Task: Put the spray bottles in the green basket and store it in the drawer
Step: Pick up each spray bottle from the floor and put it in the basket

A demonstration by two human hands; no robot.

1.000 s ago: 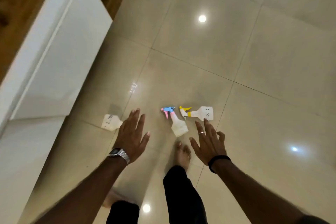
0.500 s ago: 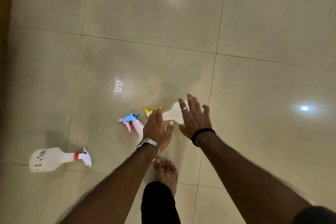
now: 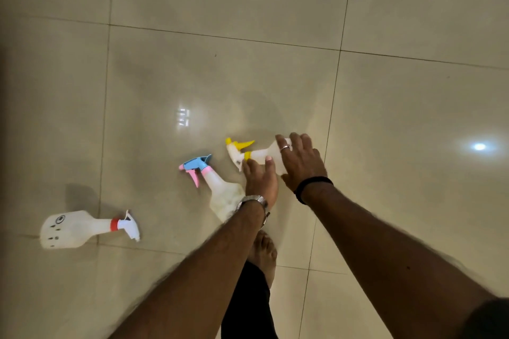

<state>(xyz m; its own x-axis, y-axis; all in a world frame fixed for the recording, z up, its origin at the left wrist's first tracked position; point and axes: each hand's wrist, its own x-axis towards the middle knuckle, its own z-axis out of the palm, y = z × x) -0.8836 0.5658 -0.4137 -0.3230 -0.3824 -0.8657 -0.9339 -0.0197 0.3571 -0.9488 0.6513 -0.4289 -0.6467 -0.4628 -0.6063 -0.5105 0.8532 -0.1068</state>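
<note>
Three white spray bottles lie on their sides on the tiled floor. The one with a yellow trigger (image 3: 254,153) is at the centre, and my right hand (image 3: 300,164) lies over its body with fingers spread, not closed round it. My left hand (image 3: 260,180) is open just below that bottle's neck, its fingertips at the yellow collar. The bottle with a blue and pink trigger (image 3: 220,192) lies left of my left wrist, partly hidden by it. A third bottle with a red collar (image 3: 74,228) lies far left. No green basket or drawer is in view.
Glossy beige floor tiles (image 3: 192,77) with dark grout lines and bright lamp reflections fill the view. My bare foot (image 3: 263,253) and a black trouser leg (image 3: 248,305) are below my hands, near the blue-trigger bottle.
Both hands have reached forward onto the yellow-trigger bottle. The view has swung away from the white cabinet seen a second ago, and the bottles appear nearer.
</note>
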